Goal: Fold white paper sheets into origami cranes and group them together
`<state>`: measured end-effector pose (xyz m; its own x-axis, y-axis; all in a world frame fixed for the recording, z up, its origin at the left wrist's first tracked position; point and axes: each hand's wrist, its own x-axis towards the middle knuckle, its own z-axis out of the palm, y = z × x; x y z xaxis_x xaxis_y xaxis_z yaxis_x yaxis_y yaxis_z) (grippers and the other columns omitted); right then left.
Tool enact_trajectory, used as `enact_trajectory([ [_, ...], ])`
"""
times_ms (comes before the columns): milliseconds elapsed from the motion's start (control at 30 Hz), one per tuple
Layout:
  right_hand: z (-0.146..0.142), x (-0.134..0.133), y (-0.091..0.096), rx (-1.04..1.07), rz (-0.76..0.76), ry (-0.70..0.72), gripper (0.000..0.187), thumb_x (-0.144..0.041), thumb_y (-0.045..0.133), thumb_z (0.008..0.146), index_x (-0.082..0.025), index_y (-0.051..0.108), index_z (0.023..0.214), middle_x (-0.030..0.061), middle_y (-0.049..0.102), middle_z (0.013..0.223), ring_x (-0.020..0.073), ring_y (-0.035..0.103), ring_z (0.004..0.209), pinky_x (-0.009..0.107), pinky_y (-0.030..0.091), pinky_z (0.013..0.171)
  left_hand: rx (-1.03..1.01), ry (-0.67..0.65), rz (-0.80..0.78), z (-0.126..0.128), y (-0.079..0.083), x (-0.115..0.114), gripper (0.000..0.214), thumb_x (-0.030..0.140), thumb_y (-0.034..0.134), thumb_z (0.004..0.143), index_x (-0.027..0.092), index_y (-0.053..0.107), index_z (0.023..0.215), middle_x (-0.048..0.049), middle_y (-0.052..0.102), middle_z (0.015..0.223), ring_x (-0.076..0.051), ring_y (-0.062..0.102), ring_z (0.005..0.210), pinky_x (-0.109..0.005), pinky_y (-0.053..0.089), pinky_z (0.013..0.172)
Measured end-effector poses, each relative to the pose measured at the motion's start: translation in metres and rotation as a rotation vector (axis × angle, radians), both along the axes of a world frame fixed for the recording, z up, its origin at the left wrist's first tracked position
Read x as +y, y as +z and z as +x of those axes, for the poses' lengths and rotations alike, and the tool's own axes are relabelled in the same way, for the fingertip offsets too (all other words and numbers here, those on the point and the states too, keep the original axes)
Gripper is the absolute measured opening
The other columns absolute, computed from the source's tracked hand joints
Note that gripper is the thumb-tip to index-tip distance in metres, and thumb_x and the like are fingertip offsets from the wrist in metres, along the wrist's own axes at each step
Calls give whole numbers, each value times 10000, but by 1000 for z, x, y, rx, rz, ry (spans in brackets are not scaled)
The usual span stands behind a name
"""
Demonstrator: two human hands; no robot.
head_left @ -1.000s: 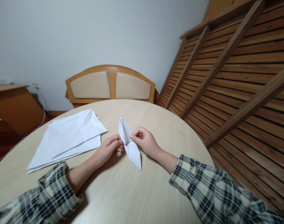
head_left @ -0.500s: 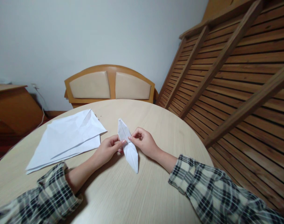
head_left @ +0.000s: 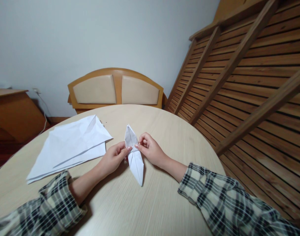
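A white folded paper figure [head_left: 134, 157], long and pointed at both ends, is held just above the round table [head_left: 145, 203]. My left hand [head_left: 114, 158] pinches its left side at the middle. My right hand [head_left: 151, 150] pinches its right side at the same height, fingers curled. Both wrists come out of plaid sleeves. The figure's near tip points toward me and its far tip stands up between my hands.
A loose stack of white paper sheets [head_left: 71, 144] lies on the table to the left. A wooden chair [head_left: 115, 88] with padded back stands at the far side. A slatted wooden panel [head_left: 250, 82] leans at the right; a low wooden cabinet [head_left: 12, 108] sits far left.
The paper figure has turned a little, its near tip swinging left toward me. Both hands kept their pinch and shifted slightly left.
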<state>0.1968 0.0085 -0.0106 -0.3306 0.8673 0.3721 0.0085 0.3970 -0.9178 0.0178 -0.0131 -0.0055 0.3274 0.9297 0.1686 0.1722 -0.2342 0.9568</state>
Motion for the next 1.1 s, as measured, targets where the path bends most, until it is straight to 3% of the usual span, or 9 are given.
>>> enact_trajectory([
  [233, 0, -3, 0, 40, -24, 77, 193, -255, 596, 819, -230, 408, 857, -54, 460, 733, 105, 490, 637, 245, 402, 582, -24, 11, -45, 0, 3, -1, 344, 480, 534, 869, 158, 599, 769, -10, 570, 685, -148, 486, 624, -254, 380, 574],
  [467, 1, -1, -6, -22, -106, 75, 315, -401, 636, 821, -227, 404, 944, -73, 488, 655, 107, 472, 586, 234, 343, 540, -2, 127, 54, 2, 7, 0, 387, 517, 533, 840, 185, 519, 643, 36, 442, 584, -129, 419, 556, -247, 370, 522],
  [600, 1, -6, 0, -141, -12, 69, 229, -375, 618, 835, -195, 477, 814, -46, 465, 700, 99, 438, 615, 245, 350, 566, -54, 131, 27, 2, 4, 1, 387, 507, 555, 835, 187, 485, 630, 55, 416, 570, -106, 418, 524, -228, 368, 501],
  [767, 1, -15, 9, -172, 112, 14, 127, -285, 582, 842, -193, 501, 809, -25, 515, 738, 116, 482, 659, 267, 407, 624, -185, 139, -50, 2, 0, 4, 312, 430, 667, 786, 210, 450, 830, 70, 555, 576, -104, 520, 519, -213, 425, 526],
  [867, 1, -16, 11, -188, 198, -19, 92, -245, 568, 832, -196, 496, 802, -8, 530, 780, 137, 513, 726, 289, 435, 679, -236, 118, -49, 2, -2, 4, 348, 390, 690, 781, 224, 386, 808, 74, 586, 589, -96, 542, 523, -200, 432, 526],
  [1100, 1, -16, 12, -260, 353, -98, 128, -225, 558, 818, -210, 446, 758, -1, 468, 810, 150, 478, 754, 302, 438, 691, -153, -28, -15, 4, 0, -1, 222, 404, 594, 875, 194, 538, 921, 23, 614, 737, -119, 596, 658, -235, 494, 610],
])
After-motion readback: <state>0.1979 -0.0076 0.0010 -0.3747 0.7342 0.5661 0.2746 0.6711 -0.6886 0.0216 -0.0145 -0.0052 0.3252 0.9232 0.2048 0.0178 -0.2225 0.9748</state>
